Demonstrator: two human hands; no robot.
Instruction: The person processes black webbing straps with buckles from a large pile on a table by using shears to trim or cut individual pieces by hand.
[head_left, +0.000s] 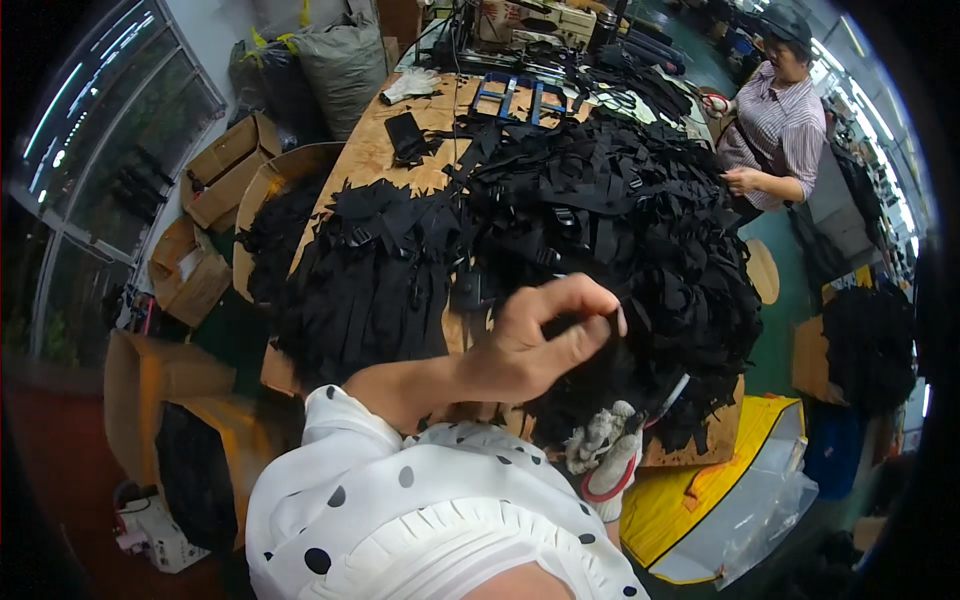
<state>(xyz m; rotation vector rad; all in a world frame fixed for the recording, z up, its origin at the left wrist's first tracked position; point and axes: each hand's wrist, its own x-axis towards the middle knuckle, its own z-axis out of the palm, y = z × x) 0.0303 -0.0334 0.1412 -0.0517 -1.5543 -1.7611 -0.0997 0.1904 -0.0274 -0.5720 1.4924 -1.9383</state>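
My bare left hand (544, 337) is raised over the table, slightly blurred, its thumb and index finger brought close together. Black webbing lies behind the fingertips; whether a strip is pinched there cannot be told. My right hand (609, 450), in a white knit glove, is low at the table's front edge. It grips red-handled scissors (673, 397), their pale blade pointing up and to the right. A large heap of black webbing straps (660, 225) with buckles covers the table's right side. To the left, a flatter bundle of black straps (375, 292) hangs over the table edge.
On the wooden table (360, 161) lie a black phone-like object (405, 136), a white glove (411, 84) and a blue frame (517, 97). A sewing machine (536, 22) stands behind. Cardboard boxes (232, 169) line the left; a yellow bag (712, 487) lies right. A person (780, 120) works at the far right.
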